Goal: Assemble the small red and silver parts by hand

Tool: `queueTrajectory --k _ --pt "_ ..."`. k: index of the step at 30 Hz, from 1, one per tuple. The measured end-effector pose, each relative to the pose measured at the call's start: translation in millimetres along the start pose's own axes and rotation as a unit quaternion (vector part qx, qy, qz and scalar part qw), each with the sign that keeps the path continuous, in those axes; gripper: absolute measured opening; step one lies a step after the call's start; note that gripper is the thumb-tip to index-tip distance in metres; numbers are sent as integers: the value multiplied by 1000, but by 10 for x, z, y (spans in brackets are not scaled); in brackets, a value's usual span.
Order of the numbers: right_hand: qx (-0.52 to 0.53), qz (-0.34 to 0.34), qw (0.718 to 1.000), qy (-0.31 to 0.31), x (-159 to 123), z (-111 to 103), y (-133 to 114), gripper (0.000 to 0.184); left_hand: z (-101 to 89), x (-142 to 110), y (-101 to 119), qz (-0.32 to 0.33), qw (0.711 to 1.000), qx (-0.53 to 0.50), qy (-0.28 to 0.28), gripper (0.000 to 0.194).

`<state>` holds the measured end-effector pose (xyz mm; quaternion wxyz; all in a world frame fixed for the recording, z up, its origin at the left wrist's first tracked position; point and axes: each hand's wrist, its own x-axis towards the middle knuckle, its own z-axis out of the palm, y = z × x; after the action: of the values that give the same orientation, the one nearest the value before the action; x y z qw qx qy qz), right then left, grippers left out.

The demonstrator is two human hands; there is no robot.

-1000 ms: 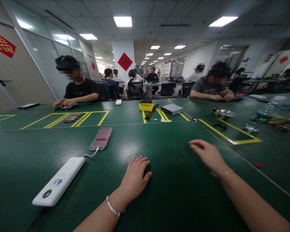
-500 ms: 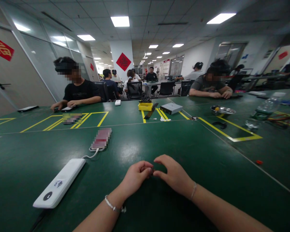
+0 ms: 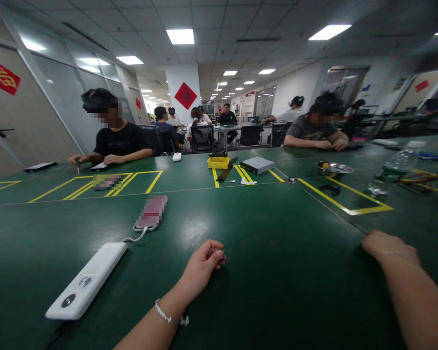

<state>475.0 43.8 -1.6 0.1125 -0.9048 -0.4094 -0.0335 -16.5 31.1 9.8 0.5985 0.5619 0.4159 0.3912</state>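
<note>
Green table (image 3: 273, 296) lies under the left hand (image 3: 200, 265), thumb and fingertips pinching a small object (image 3: 222, 253); right hand (image 3: 390, 247), fingers hidden.

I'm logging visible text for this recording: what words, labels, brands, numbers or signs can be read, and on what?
"福": gold, on the red sign on the door at left, partly cut off.
Red diamond on the pillar: too small to read.
White device, label: dark marks, too blurred.
Bottle label, phone screen, black shirt print: unreadable.
</note>
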Motion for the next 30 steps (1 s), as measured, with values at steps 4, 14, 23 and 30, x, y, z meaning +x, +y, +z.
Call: queueTrajectory --k 4,14,23,30 --pt "-24 82 993 -82 -41 -91 -40 20 -10 11 -25 8 1000 8 4 22" --pt "160 -117 976 -87 -663 -267 -1194 26 3 7 45 10 999 51 8 17" --pt "590 -148 638 -473 -2091 -258 -2342 28 27 17 35 27 998 62 12 15" --pt "701 -68 524 -479 -2298 -118 -2463 26 71 5 32 24 997 72 5 14"
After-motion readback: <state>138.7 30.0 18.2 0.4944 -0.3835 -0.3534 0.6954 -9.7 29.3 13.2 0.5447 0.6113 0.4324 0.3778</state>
